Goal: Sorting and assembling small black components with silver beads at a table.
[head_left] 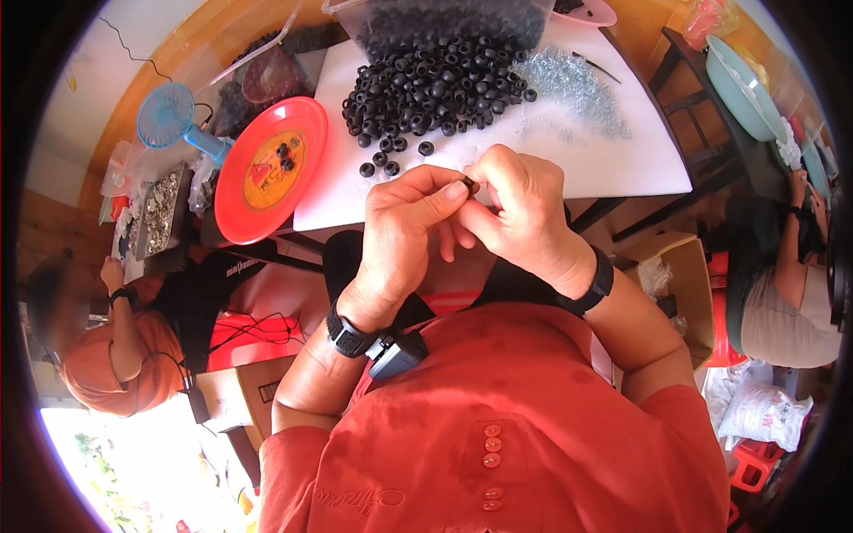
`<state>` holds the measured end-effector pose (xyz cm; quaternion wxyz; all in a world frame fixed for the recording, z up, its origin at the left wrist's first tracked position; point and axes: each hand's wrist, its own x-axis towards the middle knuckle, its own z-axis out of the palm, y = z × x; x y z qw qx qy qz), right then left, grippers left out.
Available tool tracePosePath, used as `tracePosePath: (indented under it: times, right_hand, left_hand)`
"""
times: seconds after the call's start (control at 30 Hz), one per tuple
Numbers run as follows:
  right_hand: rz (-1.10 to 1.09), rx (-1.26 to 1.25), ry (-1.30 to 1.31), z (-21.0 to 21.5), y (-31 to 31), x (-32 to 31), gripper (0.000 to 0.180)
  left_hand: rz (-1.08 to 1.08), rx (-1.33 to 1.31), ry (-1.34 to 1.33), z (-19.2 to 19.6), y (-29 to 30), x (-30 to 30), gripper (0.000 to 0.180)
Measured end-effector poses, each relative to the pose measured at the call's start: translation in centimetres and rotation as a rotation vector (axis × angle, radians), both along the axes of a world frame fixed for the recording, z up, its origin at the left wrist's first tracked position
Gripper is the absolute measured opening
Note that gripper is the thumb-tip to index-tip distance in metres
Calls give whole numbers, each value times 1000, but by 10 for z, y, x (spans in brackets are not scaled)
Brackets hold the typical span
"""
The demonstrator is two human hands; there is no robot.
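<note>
My left hand (402, 213) and my right hand (530, 209) meet fingertip to fingertip just off the near edge of the white tabletop (569, 169). Pinched between them is a small black part (469, 183), mostly covered by the fingers. Beyond the hands lies a heap of round black plastic pieces with holes (426, 93), a few of them loose at its near side. To the right of that heap, small clear or silvery pieces (577, 89) are spread over the tabletop.
On the left, a red round tray (233, 200) holds a few black pieces, beside a blue fan (166, 115). A clear plastic bin (355, 22) stands behind the heap. One person (124, 355) works at left, another (791, 302) at right near a green basin (742, 89).
</note>
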<state>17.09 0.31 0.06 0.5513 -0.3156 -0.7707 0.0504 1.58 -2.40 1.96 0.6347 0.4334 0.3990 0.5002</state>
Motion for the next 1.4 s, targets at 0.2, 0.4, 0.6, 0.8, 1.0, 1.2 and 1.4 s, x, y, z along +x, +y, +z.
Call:
tracePosePath:
  times: [0.2,0.4,0.6,0.8,1.0,1.2,1.4]
  right_hand:
    - [11,120,100,-1,5,-11,17]
    - [55,-54,-31,-7,15,-6,19]
    - [6,-190,290,-14,42,-2,10]
    - [-151,-288,146,-8,33,1,15]
    - [-272,-65,136,-21,26,-23,21]
    - [-92,1,209,-8,13,-2,11]
    - [-26,-80,268,-19,25,-13,9]
  left_hand:
    - [96,16,150,1,7,-6,16]
    - [85,189,229,-15,32,-23,27]
    - [41,231,195,-15,49,1,29]
    - [-108,185,62,-36,67,-2,27]
    - [-91,82,-47,-21,48,3,26]
    - [34,88,-136,-32,35,7,19]
    - [78,88,-87,-34,33,5,23]
